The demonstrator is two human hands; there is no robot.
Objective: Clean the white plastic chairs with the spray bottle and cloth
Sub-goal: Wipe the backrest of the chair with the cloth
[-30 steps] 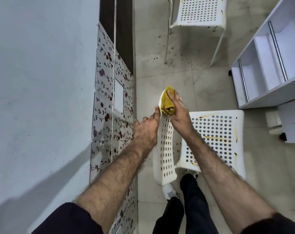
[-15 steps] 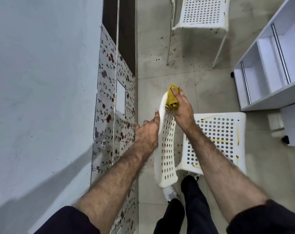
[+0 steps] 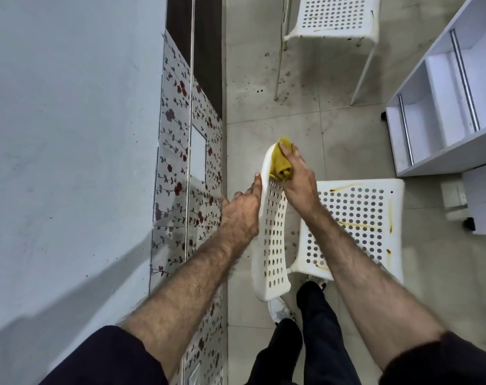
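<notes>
The near chair (image 3: 355,218) stands on the tiled floor (image 3: 341,145) directly below the person, its perforated backrest (image 3: 272,234) seen almost edge-on and its perforated seat (image 3: 375,207) extending to the right. Yellow-brown streaks mark the seat surface along its top, right and lower edges. The yellow cloth (image 3: 282,161) is bunched against the top end of the backrest. The right hand (image 3: 298,176) presses the cloth against the inner face of the backrest, fingers curled over it. The left hand (image 3: 243,209) rests on the outer face of the backrest with fingers extended along the edge; whether the thumb wraps behind cannot be determined. The two hands lie on opposite faces of the backrest, close together. The person's dark trouser legs (image 3: 314,337) and a white shoe (image 3: 278,308) are visible below the backrest. A second white chair (image 3: 339,16) stands farther off at the top, well apart. A white shelf unit (image 3: 444,112) occupies the right side. A floral-tiled wall (image 3: 180,190) runs along the left
</notes>
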